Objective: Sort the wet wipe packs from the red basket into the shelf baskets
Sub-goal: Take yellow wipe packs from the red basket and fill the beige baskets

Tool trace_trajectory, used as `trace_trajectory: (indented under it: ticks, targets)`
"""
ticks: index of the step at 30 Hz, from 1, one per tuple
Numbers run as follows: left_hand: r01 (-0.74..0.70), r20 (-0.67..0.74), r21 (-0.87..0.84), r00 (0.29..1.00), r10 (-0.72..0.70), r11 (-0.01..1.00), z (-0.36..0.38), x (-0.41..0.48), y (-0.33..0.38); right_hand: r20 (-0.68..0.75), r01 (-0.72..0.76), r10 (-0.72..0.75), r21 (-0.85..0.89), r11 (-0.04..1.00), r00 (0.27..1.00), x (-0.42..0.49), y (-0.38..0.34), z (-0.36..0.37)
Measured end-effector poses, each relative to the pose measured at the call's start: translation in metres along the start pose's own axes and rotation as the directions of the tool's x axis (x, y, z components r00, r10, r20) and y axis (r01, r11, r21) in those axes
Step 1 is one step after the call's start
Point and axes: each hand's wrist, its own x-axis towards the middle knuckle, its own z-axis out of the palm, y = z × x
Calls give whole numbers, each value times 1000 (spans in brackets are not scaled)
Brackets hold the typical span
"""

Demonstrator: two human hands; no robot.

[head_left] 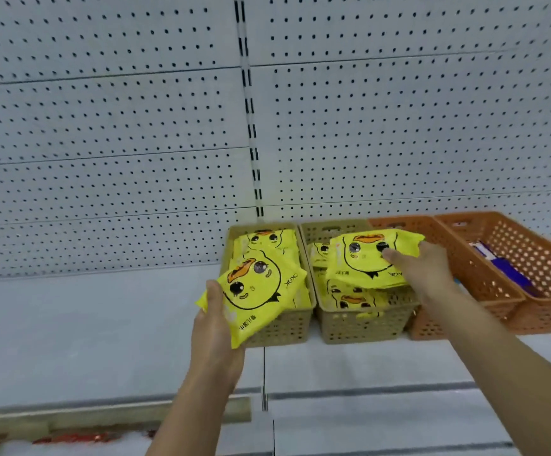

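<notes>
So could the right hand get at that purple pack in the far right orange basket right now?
Probably, but only once it is freed: the right hand grips a yellow pack. The orange basket is open on top close beside it, and nothing covers the purple pack.

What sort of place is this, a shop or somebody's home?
Probably a shop aisle, or a mock-up of one: a grey perforated metal back panel, a long grey shelf, and tan plastic mesh baskets stocked with identical yellow duck-print wet wipe packs.
</notes>
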Motion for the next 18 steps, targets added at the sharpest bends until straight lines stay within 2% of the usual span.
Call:
trace_trajectory:
  ticks: [3,6,11,14,16,17,18]
  targets:
    - [17,-1,27,1000,-17,999,7,26,3,83,-37,48,-135,990,995,31,6,24]
    - [28,9,46,1000,-29,999,14,43,4,149,-99,127,-180,979,981,55,13,44]
    - [34,-20,56,999,-33,998,23,64,4,151,-163,194,-196,967,969,78,26,67]
    - [44,-45,58,998,-42,997,28,70,3,114,-153,206,-361,920,972,82,27,71]
    - [57,-58,58,997,-53,997,31,74,1,118,7,64,-521,854,991,76,24,71]
    - [61,-59,61,997,-57,996,34,75,0,132,149,-87,-595,790,987,73,25,72]
    - [68,-57,62,996,-64,996,35,78,-2,166,300,-258,-679,670,952,71,29,73]
